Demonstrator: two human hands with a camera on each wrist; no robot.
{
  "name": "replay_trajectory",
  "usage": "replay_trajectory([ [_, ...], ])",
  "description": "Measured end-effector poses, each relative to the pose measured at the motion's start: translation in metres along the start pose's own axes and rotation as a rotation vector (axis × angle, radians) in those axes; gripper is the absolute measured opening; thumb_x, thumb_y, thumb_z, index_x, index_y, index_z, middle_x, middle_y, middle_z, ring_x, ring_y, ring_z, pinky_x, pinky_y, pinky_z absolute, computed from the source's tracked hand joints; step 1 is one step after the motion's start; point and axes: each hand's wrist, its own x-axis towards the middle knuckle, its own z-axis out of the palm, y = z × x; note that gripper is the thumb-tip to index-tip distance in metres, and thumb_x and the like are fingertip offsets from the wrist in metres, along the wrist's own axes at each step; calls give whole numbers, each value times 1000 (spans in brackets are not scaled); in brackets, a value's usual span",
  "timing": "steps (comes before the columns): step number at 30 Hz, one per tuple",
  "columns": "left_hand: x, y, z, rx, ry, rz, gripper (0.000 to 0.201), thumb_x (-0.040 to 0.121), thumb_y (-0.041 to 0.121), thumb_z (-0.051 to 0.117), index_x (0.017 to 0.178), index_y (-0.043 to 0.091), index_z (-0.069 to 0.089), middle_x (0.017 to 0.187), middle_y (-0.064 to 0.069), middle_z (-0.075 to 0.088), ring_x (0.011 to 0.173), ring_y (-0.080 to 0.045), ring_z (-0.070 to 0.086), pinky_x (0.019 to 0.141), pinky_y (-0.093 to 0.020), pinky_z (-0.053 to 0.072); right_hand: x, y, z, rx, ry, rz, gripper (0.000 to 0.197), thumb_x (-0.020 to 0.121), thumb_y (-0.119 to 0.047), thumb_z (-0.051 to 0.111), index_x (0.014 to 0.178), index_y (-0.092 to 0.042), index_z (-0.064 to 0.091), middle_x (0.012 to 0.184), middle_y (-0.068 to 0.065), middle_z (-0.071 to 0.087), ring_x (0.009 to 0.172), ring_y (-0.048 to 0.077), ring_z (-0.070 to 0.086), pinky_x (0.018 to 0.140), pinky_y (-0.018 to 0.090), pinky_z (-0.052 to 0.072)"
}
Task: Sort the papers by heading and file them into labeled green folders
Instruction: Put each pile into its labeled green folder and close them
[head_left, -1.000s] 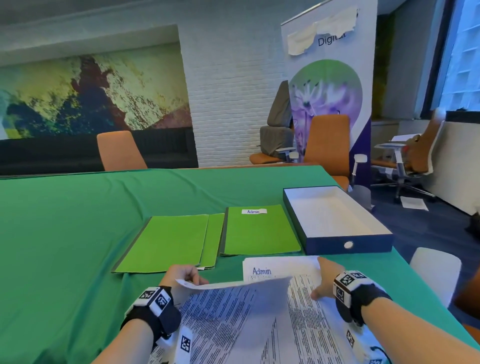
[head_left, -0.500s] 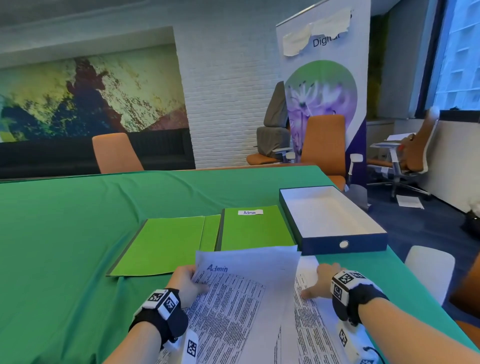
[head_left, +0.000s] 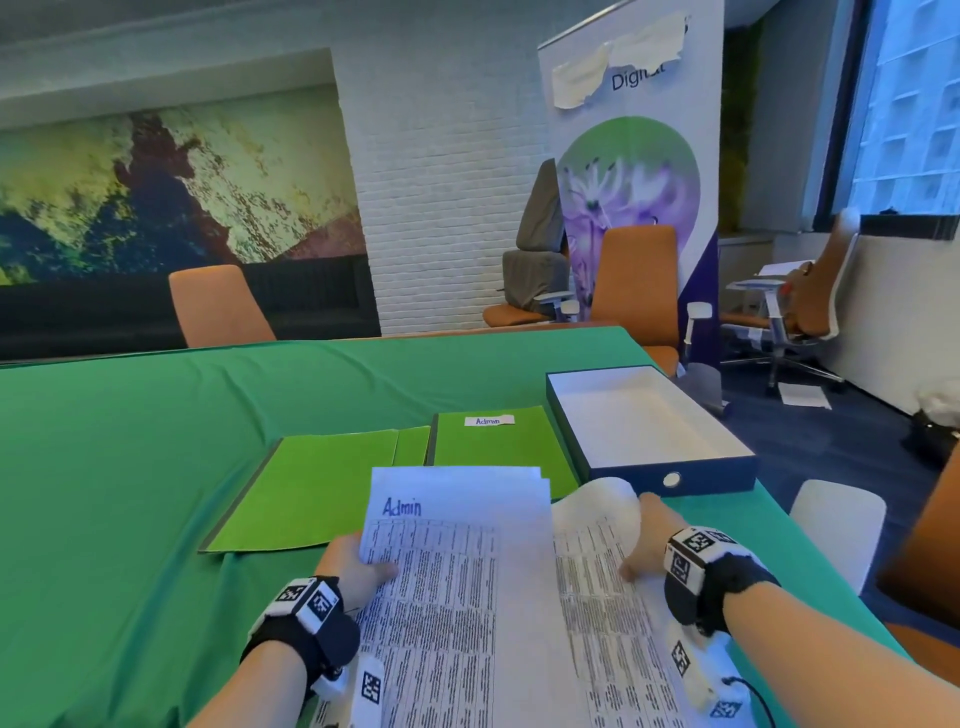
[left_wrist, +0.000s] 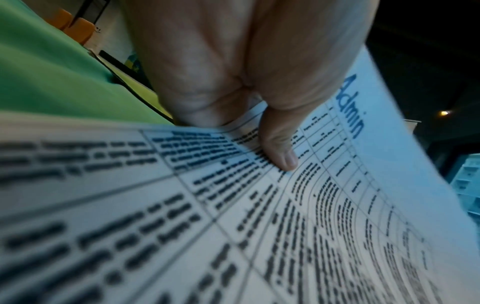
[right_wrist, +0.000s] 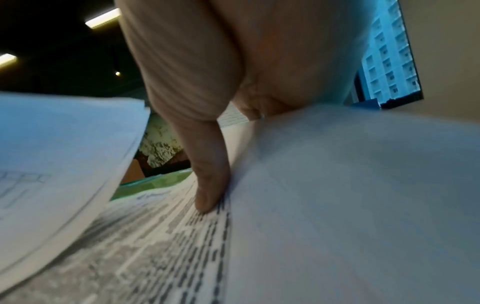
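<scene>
My left hand (head_left: 358, 564) grips the left edge of a few printed sheets headed "Admin" (head_left: 457, 525), with the thumb (left_wrist: 280, 152) on top, and holds them tilted up over the paper stack (head_left: 587, 603) at the table's near edge. My right hand (head_left: 652, 540) pinches the stack's top sheet (head_left: 597, 499) by its far right corner. That corner curls upward, and the thumb (right_wrist: 207, 185) rests on the printed page beside the curled sheet (right_wrist: 350, 185). Beyond the papers lie a green folder labelled "Admin" (head_left: 493, 447) and another green folder (head_left: 311, 493) to its left.
A shallow navy box with a white inside (head_left: 675, 483) stands to the right of the folders near the table's right edge. A green cloth covers the table (head_left: 130, 493). Orange chairs (head_left: 218, 306) stand along the far side.
The left hand raised its sheets so the "Admin" heading faces up over the stack. The right hand shifted on the stack and curled up the corner of the top sheet.
</scene>
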Motion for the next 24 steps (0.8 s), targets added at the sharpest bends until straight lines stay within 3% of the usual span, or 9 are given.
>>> replay_trajectory([
  [3,2,-6,-4,-46,35,-29,21,82,9,69,102,8,64,98,-11,68,92,-29,64,87,-40,50,-1,-2,-8,115,-1,-85,58,68,-17,81,118,-14,52,112,6,62,102,22,60,90,36,50],
  [5,4,-8,-6,-87,50,-37,22,81,10,70,102,7,64,97,-13,68,91,-31,64,87,-45,51,-2,-6,-11,174,22,-138,36,72,-17,78,104,-14,61,104,6,66,94,21,63,86,33,52],
  [8,-1,-8,-9,-204,51,-19,15,80,6,70,92,13,64,97,-13,68,94,-32,63,87,-44,50,-4,-12,-13,298,68,-197,14,73,-12,72,79,-16,61,88,7,68,82,20,65,81,34,55],
  [11,-6,-9,-12,-348,37,14,22,79,3,70,98,11,65,103,-13,67,97,-31,62,89,-43,48,-9,-19,-16,564,83,-212,14,72,-10,76,77,-14,64,82,9,68,79,23,66,73,33,54],
  [13,-10,-5,-13,-441,36,22,26,80,-2,67,105,5,64,100,-10,67,98,-28,61,92,-40,44,-11,-25,-15,732,61,-232,15,70,-8,79,81,-9,70,82,12,71,78,28,68,75,37,56],
  [16,-13,4,-9,-513,-9,73,23,79,-9,64,92,9,67,81,6,72,93,-23,61,95,-37,41,-10,-39,-7,885,7,-247,37,55,-15,86,86,-2,72,81,17,73,75,33,70,75,46,58],
  [18,-13,8,-5,-518,-27,80,27,78,-11,64,87,14,67,73,11,73,89,-21,62,93,-37,42,-8,-50,0,903,2,-265,38,46,-23,81,79,-6,72,79,16,73,76,33,70,75,47,58],
  [21,-12,9,-1,-514,52,86,24,75,-8,70,86,14,69,76,7,73,88,-24,64,90,-38,46,-3,-60,7,932,-20,-287,16,65,-18,79,77,-10,72,83,15,74,82,33,70,80,50,57],
  [24,-14,6,-4,-483,125,128,24,74,-5,72,96,6,68,86,-7,70,87,-27,64,81,-35,46,5,-55,10,884,-35,-294,24,72,-18,79,92,-7,72,90,14,73,86,32,70,83,48,56],
])
